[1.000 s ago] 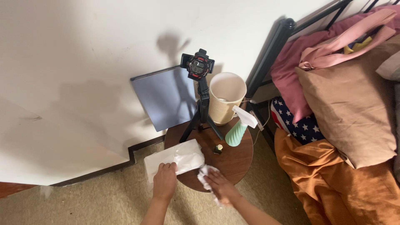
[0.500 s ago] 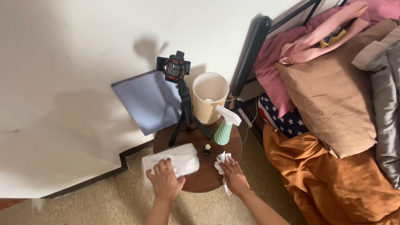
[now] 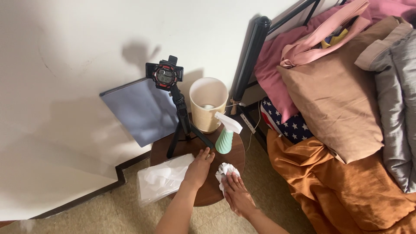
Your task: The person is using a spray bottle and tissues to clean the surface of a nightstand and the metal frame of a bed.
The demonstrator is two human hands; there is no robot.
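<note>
My left hand [image 3: 197, 168] reaches across the round dark wooden table [image 3: 234, 157], fingers stretched flat on the top just left of the mint-green spray bottle [image 3: 225, 138]. A small black and gold object seen there earlier is hidden under these fingers. My left forearm crosses a white plastic tissue pack [image 3: 161, 180] that overhangs the table's left edge. My right hand [image 3: 234, 195] presses a crumpled white tissue [image 3: 224, 170] onto the table's front edge.
A black tripod [image 3: 180, 125] carrying a red and black wristwatch [image 3: 165, 76] stands at the table's back, beside a cream bin [image 3: 208, 104]. A grey-blue board [image 3: 132, 110] leans on the wall. A bed with pillows [image 3: 338, 104] and an orange blanket [image 3: 346, 190] lies on the right.
My left hand has left the tissue pack and moved right, covering the small black and gold object. My right hand stays on the crumpled tissue. The view has shifted right.
</note>
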